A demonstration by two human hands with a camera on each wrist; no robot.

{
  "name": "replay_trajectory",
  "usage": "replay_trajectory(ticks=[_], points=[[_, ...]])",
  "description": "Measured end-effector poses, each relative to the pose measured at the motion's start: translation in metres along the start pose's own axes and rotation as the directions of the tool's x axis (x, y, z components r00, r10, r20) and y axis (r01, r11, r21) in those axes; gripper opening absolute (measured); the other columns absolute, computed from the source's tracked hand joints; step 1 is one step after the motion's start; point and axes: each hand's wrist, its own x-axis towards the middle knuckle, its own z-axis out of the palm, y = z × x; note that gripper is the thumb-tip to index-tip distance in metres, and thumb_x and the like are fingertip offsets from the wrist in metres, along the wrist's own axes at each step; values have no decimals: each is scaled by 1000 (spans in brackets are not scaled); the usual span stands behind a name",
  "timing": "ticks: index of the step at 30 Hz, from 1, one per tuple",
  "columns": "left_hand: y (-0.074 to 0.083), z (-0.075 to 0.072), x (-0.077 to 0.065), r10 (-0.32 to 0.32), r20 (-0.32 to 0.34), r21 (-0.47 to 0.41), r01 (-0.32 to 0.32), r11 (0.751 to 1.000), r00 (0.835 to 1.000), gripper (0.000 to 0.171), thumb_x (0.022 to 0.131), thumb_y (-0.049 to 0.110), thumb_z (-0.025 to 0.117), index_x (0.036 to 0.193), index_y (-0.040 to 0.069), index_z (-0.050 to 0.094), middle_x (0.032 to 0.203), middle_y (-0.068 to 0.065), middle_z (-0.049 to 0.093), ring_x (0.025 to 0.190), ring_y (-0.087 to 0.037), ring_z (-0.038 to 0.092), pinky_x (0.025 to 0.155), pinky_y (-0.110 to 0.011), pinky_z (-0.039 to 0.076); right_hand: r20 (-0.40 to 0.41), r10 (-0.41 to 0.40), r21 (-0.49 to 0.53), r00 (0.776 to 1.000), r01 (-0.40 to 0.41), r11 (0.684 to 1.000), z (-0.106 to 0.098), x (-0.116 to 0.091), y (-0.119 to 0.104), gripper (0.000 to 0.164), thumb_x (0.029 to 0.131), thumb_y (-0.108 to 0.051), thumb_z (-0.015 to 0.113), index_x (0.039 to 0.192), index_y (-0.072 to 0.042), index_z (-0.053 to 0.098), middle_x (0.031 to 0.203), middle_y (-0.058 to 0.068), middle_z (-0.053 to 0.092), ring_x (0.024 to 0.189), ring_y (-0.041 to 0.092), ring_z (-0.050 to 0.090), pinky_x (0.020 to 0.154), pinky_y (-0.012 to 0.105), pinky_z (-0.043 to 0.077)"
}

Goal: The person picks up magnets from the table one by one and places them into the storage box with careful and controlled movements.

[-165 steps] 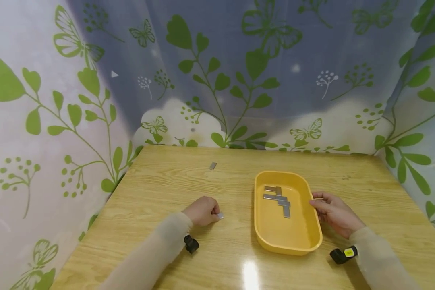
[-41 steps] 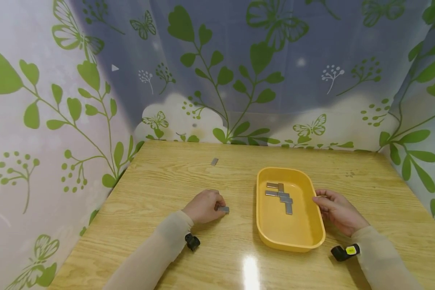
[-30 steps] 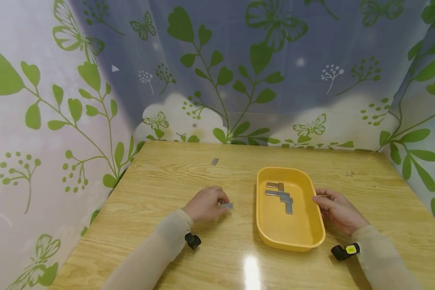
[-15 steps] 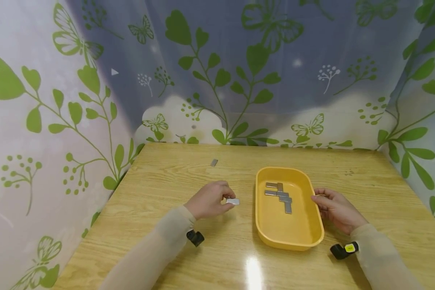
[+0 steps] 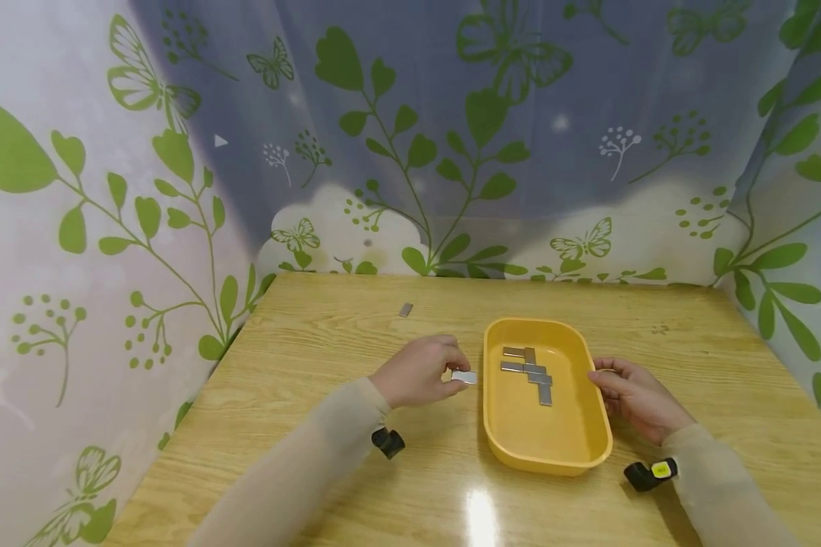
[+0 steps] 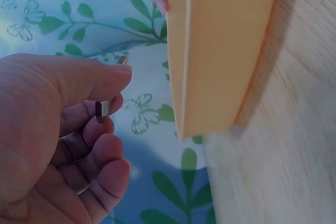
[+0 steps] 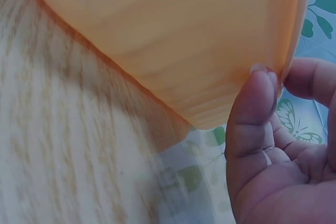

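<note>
My left hand (image 5: 424, 372) pinches a small flat silvery metal bar (image 5: 464, 377) between thumb and fingertips, just left of the yellow plastic tray (image 5: 547, 448). In the left wrist view the bar (image 6: 103, 109) is partly covered by the thumb, and the tray's side wall (image 6: 226, 51) stands beyond it. The tray holds several similar metal bars (image 5: 544, 393), laid flat in a branching, joined row. On the far side, my right hand (image 5: 632, 399) grips the tray's right rim, with the thumb (image 7: 257, 98) against the wall in the right wrist view.
One more metal bar (image 5: 406, 310) lies alone toward the back of the wood-grain table (image 5: 315, 334). Curtains (image 5: 410, 152) printed with leaves and butterflies stand along the table's back and sides.
My left hand has lifted the metal bar from the table and carried it right, up close to the tray's left rim. The right hand and tray stay in place.
</note>
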Motion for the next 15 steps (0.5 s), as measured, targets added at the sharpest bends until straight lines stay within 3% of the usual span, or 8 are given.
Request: replay_trajectory(ticks=[7,15], points=[[15,-1,18,44,68,31,-46,998,997,16,90,26,70,100,15,73,93,7,61,80,-2,53,74,-17,45,-10,12,-18,1000,-12,1000,0,1,1,57,100,-27,54,135,10,31,106,8,63,85,15,64,69,31,54],[34,-4,44,79,181,120,-102,988,980,17,89,29,70,100,15,73,89,9,58,79,-2,51,75,-15,43,-5,-1,-14,1000,1,1000,-1,1,1,55,100,-26,54,134,11,32,107,8,63,86,16,65,70,31,54]])
